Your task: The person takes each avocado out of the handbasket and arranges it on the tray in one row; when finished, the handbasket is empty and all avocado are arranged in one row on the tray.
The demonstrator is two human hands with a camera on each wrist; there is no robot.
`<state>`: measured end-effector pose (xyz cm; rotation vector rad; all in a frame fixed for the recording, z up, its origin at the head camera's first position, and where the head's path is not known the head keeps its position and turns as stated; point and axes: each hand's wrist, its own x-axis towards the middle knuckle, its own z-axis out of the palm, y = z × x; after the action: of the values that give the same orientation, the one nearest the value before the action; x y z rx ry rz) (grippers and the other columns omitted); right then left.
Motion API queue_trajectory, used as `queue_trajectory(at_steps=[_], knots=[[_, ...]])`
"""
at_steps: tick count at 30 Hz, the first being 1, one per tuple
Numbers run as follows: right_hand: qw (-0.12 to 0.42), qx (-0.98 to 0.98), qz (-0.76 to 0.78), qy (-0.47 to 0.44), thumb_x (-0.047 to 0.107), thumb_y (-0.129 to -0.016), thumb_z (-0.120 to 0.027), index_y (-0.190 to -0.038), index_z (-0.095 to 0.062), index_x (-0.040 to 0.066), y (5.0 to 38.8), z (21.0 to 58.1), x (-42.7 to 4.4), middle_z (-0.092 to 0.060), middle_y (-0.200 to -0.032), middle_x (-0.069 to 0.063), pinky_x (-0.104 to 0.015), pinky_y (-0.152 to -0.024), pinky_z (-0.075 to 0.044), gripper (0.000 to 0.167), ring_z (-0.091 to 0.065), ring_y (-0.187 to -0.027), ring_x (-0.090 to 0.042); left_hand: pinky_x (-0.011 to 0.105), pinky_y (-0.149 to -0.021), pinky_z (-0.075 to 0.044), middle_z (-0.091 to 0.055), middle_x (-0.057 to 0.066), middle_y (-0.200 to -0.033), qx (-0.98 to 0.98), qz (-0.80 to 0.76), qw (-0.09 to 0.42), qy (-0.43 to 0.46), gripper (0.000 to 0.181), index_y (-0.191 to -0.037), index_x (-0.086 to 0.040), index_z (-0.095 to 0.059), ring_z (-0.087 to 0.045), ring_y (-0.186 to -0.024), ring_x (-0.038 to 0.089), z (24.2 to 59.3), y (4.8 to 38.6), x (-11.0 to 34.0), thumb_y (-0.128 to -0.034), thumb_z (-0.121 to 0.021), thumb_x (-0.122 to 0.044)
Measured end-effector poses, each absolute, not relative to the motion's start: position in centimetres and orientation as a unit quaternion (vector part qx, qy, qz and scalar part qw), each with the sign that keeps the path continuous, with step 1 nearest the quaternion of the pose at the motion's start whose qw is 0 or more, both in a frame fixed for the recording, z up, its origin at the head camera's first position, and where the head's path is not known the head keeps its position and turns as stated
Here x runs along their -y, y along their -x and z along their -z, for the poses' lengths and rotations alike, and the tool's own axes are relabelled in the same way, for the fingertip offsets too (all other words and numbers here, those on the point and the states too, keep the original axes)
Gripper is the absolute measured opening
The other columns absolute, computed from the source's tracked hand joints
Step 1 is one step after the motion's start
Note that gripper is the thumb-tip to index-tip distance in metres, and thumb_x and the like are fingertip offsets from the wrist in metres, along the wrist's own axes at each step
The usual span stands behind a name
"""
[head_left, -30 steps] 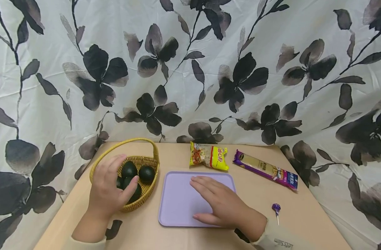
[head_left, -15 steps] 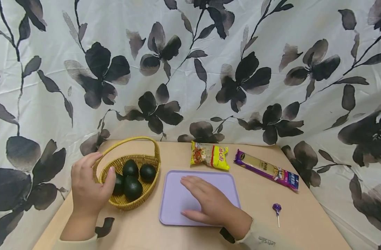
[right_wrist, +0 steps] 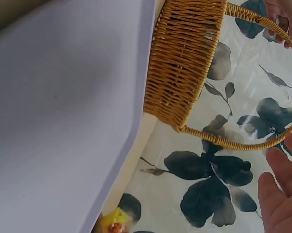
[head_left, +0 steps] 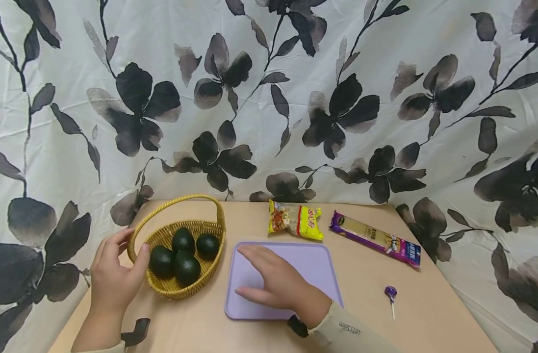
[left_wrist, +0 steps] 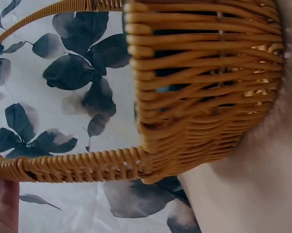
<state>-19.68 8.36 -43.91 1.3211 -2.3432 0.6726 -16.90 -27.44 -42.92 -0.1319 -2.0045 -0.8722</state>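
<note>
A yellow wicker basket (head_left: 179, 293) with a tall handle stands at the left of the table, with several dark green avocados (head_left: 187, 268) in it. My left hand (head_left: 116, 274) is at the left foot of the handle (head_left: 156, 208), thumb on the near side and fingers behind. In the left wrist view fingers (left_wrist: 5, 201) meet the handle at the lower left; whether they grip it is hard to tell. My right hand (head_left: 277, 284) is over the lilac tray (head_left: 310, 255), fingers extended towards the basket, thumb spread, holding nothing.
Behind the tray lies a yellow snack packet (head_left: 295, 220). A long purple packet (head_left: 374, 239) lies right of it, and a purple lollipop (head_left: 390, 294) nearer the front right. A floral cloth (head_left: 269, 113) hangs along the back of the table.
My left hand has moved from over the basket leftward and down to the left foot of its handle. My right hand has shifted left above the tray. The basket stays in place.
</note>
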Motion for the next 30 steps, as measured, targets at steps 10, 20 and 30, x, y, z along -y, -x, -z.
queue_trajectory(at_steps=[10,20,30], knots=[[0.140,0.837,-0.238,-0.472,0.050,-0.094,-0.071,-0.159,-0.035,0.015,21.4,43.1,-5.4,-0.046,-0.158,-0.001,-0.031,-0.126,-0.038,0.082,-0.043,-0.146,-0.015,-0.004,-0.100,-0.042,-0.066,0.023,-0.119,0.817,0.364,0.445,0.048,0.055,-0.133,0.004,-0.060,-0.050,-0.116,-0.016,43.9,16.9,28.0,-0.0808,-0.077,0.004],[0.107,0.825,-0.265,-0.488,0.046,-0.094,-0.073,-0.155,-0.041,0.007,22.6,43.0,-2.2,-0.050,-0.155,-0.007,-0.029,-0.126,-0.038,0.080,-0.045,-0.145,-0.016,-0.006,-0.097,-0.041,-0.066,0.024,-0.116,0.832,0.350,0.431,0.019,0.046,-0.131,0.006,-0.060,-0.046,-0.112,-0.020,45.2,16.7,28.9,-0.0864,-0.071,0.003],[0.049,0.850,-0.275,-0.447,0.053,-0.094,-0.069,-0.157,-0.039,0.009,23.2,43.2,0.9,-0.048,-0.156,-0.003,-0.024,-0.123,-0.041,0.082,-0.045,-0.144,-0.012,-0.001,-0.092,-0.051,-0.058,-0.017,-0.112,0.818,0.393,0.420,0.002,0.047,-0.127,0.009,-0.062,-0.055,-0.108,-0.012,46.5,16.6,29.3,-0.0814,-0.074,0.013]])
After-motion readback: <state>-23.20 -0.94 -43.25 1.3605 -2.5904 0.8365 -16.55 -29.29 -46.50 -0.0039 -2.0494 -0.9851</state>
